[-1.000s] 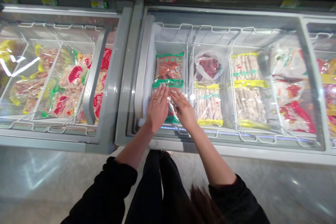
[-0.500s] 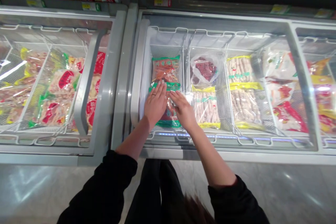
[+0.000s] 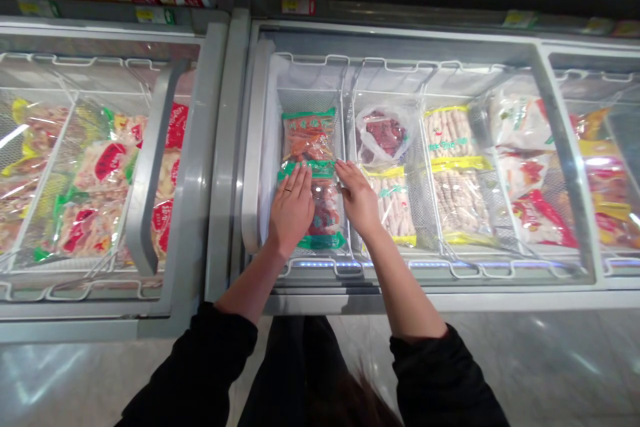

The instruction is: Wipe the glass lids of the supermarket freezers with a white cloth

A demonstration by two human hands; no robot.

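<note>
Two clear packets of reddish meat with green ends lie in the leftmost wire basket of the freezer: a far packet (image 3: 309, 137) and a near packet (image 3: 326, 208). My left hand (image 3: 293, 205) lies flat over the left part of the near packet, fingers stretched toward the green strip where the packets meet. A ring shows on one finger. My right hand (image 3: 359, 199) is at the near packet's right edge, its fingers extended with the tips by the upper right corner and the thumb apart below. Neither hand grips anything visibly.
Right of the basket lie a white plastic bag of dark red meat (image 3: 384, 135) and yellow-ended packets (image 3: 460, 197) of pale sticks. The freezer's sliding lid handle (image 3: 256, 147) stands to the left. Another freezer with a grey handle (image 3: 153, 167) holds more packets.
My right hand has shifted from the near packet's upper middle to its right edge, uncovering more of the packet. My left hand stays on the left side. The view has moved slightly.
</note>
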